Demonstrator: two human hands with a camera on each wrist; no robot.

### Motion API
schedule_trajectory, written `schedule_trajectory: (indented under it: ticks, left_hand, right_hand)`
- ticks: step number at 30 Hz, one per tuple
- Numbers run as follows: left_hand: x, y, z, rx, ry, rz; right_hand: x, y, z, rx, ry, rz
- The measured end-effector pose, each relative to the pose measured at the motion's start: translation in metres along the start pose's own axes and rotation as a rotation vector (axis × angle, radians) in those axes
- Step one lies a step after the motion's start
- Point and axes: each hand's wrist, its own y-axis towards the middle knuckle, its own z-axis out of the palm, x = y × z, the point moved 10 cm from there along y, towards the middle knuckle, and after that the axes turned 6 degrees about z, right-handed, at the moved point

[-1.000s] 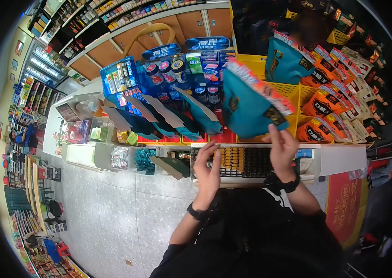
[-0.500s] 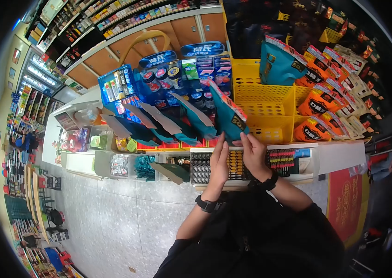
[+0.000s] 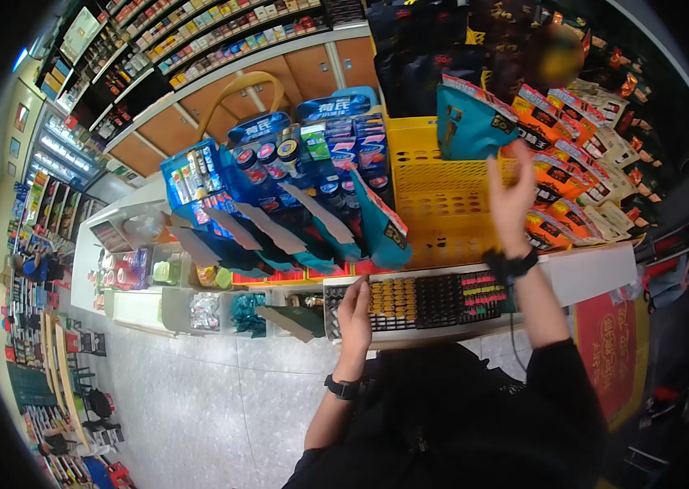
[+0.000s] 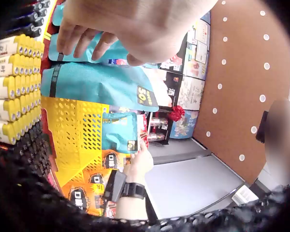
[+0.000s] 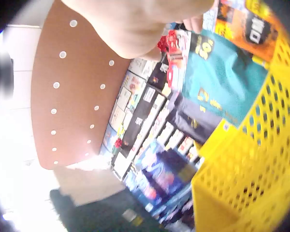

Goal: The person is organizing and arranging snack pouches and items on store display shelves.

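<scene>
A teal snack bag point(image 3: 479, 122) with a red-and-white top edge stands in the back of the yellow basket. My right hand point(image 3: 512, 196) reaches over the basket, fingertips right at the bag's corner. In the left wrist view, the right hand point(image 4: 141, 162) appears beside that same bag point(image 4: 120, 133). Another teal bag point(image 3: 379, 224) leans at the right end of a row of similar teal bags point(image 3: 316, 244). My left hand point(image 3: 354, 316) is below that row, near the lighters, its fingers extended and holding nothing. Close up, the left hand's fingers point(image 4: 84, 41) overlap a teal bag.
The yellow basket point(image 3: 426, 191) has perforated walls. Orange snack bags point(image 3: 552, 175) fill its right side. Gum jars and boxes point(image 3: 287, 159) stand behind the teal row. A tray of lighters point(image 3: 438, 301) lines the counter's front, beside a white board point(image 3: 593, 277).
A teal bag was lowered from over the basket to the right end of the teal row. Both hands let it go; the right hand moved back and right to the other bag.
</scene>
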Motion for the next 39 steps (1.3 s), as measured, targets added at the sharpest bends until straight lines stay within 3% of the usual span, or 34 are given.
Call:
schedule_trajectory:
  ticks: [2, 5, 12, 15, 17, 19, 21, 23, 26, 29, 31, 33, 34, 35, 38, 39]
  left_hand:
    - [0.002, -0.006, -0.006, 0.012, 0.085, 0.014]
    - [-0.003, -0.017, -0.01, 0.032, 0.231, -0.038]
    - [0.008, -0.024, -0.045, -0.101, 0.174, 0.052]
    - [0.017, -0.026, -0.059, -0.156, 0.142, 0.023]
    - [0.019, -0.031, -0.062, -0.165, 0.157, -0.037]
    - [0.001, -0.033, -0.068, -0.217, 0.391, 0.138]
    - [-0.012, -0.034, -0.063, -0.23, 0.439, 0.143]
    - [-0.008, -0.033, -0.053, -0.147, 0.423, 0.089]
    - [0.0, -0.031, -0.046, -0.051, 0.409, 0.089]
    - [-0.012, -0.026, -0.036, 0.034, 0.312, 0.088]
    - [-0.023, -0.026, -0.029, 0.092, 0.233, 0.097]
    - [-0.061, -0.036, -0.007, 0.313, 0.126, 0.405]
    - [-0.058, -0.04, -0.006, 0.345, 0.057, 0.383]
    - [-0.054, -0.043, -0.008, 0.352, 0.056, 0.381]
    - [-0.034, -0.04, -0.026, 0.277, 0.306, 0.36]
    - [-0.02, -0.032, -0.048, 0.104, 0.173, 0.218]
  right_hand:
    - [-0.022, 0.038, 0.008, 0.055, 0.023, 0.122]
    - [-0.045, 0.063, 0.028, 0.184, -0.158, 0.193]
    - [-0.066, 0.048, 0.057, 0.492, -0.364, 0.186]
    - [-0.046, 0.047, 0.037, 0.479, -0.334, 0.244]
    - [-0.012, 0.055, -0.005, 0.219, -0.158, 0.063]
    - [0.022, 0.056, -0.05, 0.165, -0.147, 0.049]
    - [0.052, 0.046, -0.104, 0.023, -0.129, 0.052]
    - [0.053, 0.036, -0.149, -0.011, 0.127, 0.149]
    - [0.054, 0.025, -0.17, 0.319, 0.069, 0.339]
    - [0.074, 0.001, -0.141, 0.738, -0.017, 0.347]
    - [0.089, -0.024, -0.12, 0.822, 0.041, 0.347]
    - [0.104, -0.053, -0.099, 0.951, 0.14, 0.363]
    - [0.105, -0.069, -0.086, 0.981, 0.196, 0.433]
    - [0.11, -0.083, -0.072, 1.045, 0.215, 0.447]
    - [0.136, -0.114, -0.027, 1.02, 0.361, 0.245]
    - [0.144, -0.122, -0.014, 1.022, 0.374, 0.205]
